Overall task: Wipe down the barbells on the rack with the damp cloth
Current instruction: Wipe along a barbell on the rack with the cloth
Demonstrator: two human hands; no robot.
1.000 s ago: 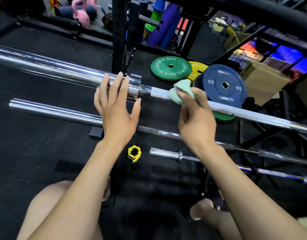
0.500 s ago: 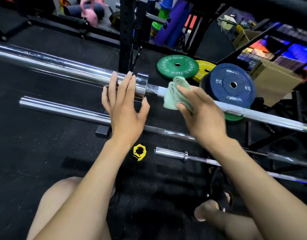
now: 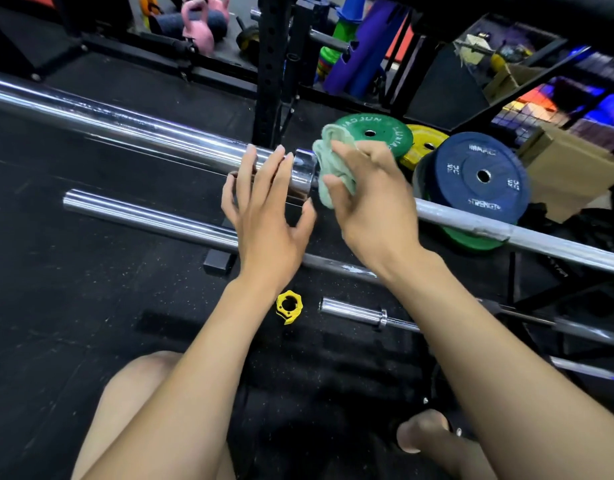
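- Left hand [image 3: 264, 216], fingers spread wide, is rested on the top barbell [image 3: 132, 129] left of its collar [image 3: 304, 176].
- Right hand [image 3: 371, 206] grips the damp cloth [image 3: 328, 168] right of the collar.
- Lower barbells [image 3: 153, 220] seemingly remain unwiped.

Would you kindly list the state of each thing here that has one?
Left hand: open, fingers resting on the top barbell.
Right hand: grips the cloth against that bar at its collar.
Cloth: bunched up.
Yellow clip: lying loose on the floor.
Blue plate: propped upright.
Green plate: lying flat.
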